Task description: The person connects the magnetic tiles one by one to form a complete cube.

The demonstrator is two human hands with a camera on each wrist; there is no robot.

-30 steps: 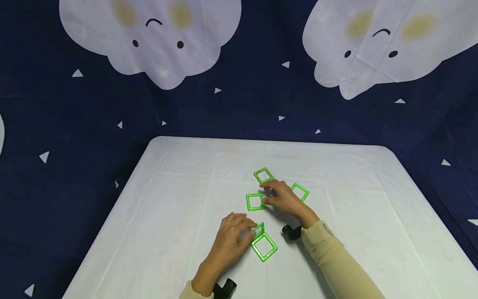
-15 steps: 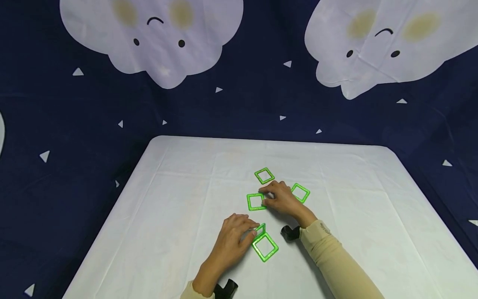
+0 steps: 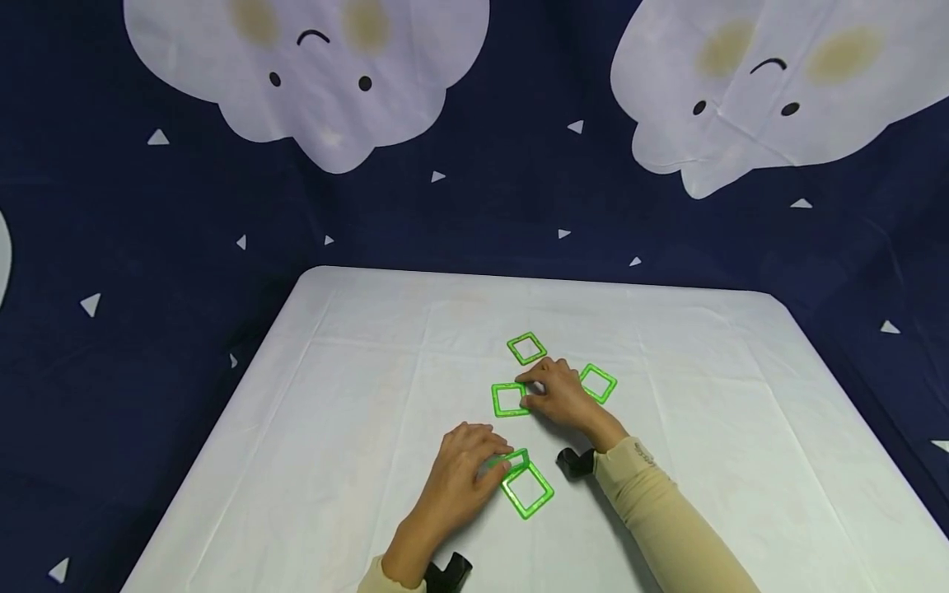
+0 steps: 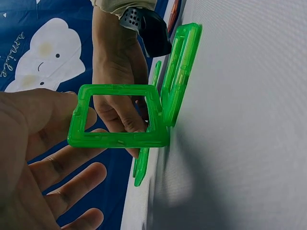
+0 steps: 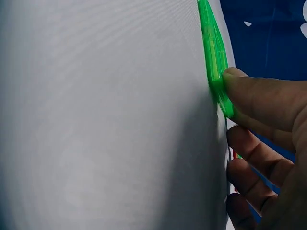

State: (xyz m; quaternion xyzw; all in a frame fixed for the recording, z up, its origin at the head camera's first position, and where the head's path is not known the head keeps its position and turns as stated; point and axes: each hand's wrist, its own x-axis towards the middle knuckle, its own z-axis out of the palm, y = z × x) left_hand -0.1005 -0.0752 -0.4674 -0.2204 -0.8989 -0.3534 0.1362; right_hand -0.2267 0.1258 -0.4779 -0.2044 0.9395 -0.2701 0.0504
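My left hand (image 3: 460, 473) pinches a green square-framed magnetic tile (image 4: 115, 140) between thumb and fingertips, its other fingers spread. That tile is tilted up, its far edge meeting a second green tile (image 3: 513, 501) that lies flat on the table. Farther up the table, my right hand (image 3: 559, 394) has its thumb and index finger at the right edge of another flat green tile (image 3: 494, 401). In the right wrist view the thumb presses on the end of this tile (image 5: 216, 62), with the index finger on its far side and the remaining fingers curled below.
Two more green tiles lie flat: one tile (image 3: 515, 353) beyond the right hand, another tile (image 3: 610, 393) to its right. A white cloth covers the table (image 3: 371, 354). Black wrist mounts (image 3: 448, 572) sit under both wrists. A dark blue cloud-print backdrop (image 3: 504, 206) hangs behind.
The tile in my left hand has tipped lower than before. My right index finger has come down from near the far tile to the edge of the nearer one.
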